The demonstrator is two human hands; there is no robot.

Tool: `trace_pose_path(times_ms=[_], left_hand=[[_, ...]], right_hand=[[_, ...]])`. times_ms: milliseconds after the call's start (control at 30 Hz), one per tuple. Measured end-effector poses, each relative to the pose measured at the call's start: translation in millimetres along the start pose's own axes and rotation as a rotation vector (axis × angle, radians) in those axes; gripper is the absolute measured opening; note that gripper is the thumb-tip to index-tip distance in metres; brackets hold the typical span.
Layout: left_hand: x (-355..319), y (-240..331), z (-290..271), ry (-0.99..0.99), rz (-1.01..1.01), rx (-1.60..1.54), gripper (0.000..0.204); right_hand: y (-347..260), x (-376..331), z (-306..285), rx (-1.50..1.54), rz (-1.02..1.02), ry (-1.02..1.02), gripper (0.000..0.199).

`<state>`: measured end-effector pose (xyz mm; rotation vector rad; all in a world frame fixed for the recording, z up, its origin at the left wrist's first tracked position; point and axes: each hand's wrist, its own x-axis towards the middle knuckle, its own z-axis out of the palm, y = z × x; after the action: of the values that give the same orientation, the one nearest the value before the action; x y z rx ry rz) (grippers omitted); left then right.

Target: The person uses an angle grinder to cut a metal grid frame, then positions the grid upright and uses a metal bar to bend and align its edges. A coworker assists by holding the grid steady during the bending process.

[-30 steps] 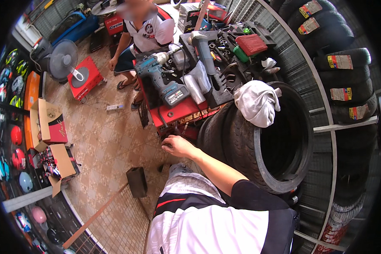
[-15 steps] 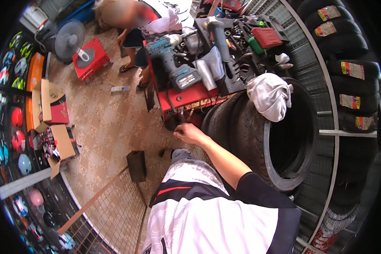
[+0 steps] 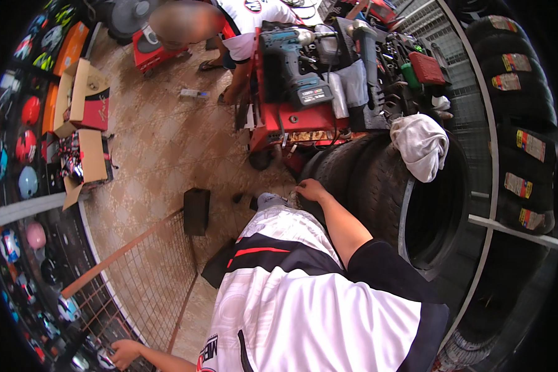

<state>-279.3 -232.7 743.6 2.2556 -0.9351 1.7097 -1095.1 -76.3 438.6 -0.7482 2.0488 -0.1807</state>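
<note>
right hand (image 3: 311,189) curled, fingers on tyre (image 3: 378,186) tread, grip unclear | left hand (image 3: 125,353) far from tyre, on mesh rack (image 3: 136,291), closure unclear | tyre upright, not lifted

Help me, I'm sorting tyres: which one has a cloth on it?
The upright tyre beside the right hand; a white cloth drapes over its top.

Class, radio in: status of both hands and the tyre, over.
Right hand resting on upright tyre, holding nothing visible. Left hand down by wire rack. White cloth draped over tyre.
</note>
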Motion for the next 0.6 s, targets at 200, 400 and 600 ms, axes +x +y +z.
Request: trace_pose_path(times_ms=[200, 400, 600], left_hand=[[-11, -23, 25, 0.122, 0.092, -0.168, 0.029], [-18, -27, 8, 0.043, 0.048, -0.159, 0.03], [-14, -42, -4, -0.041, 0.074, -0.117, 0.03]], right_hand=[[3, 8, -3, -0.029, 0.022, 0.01, 0.042], [-8, 51, -10, -0.03, -0.038, 0.058, 0.041], [-10, 160, -9, 0.2, 0.057, 0.335, 0.04]])
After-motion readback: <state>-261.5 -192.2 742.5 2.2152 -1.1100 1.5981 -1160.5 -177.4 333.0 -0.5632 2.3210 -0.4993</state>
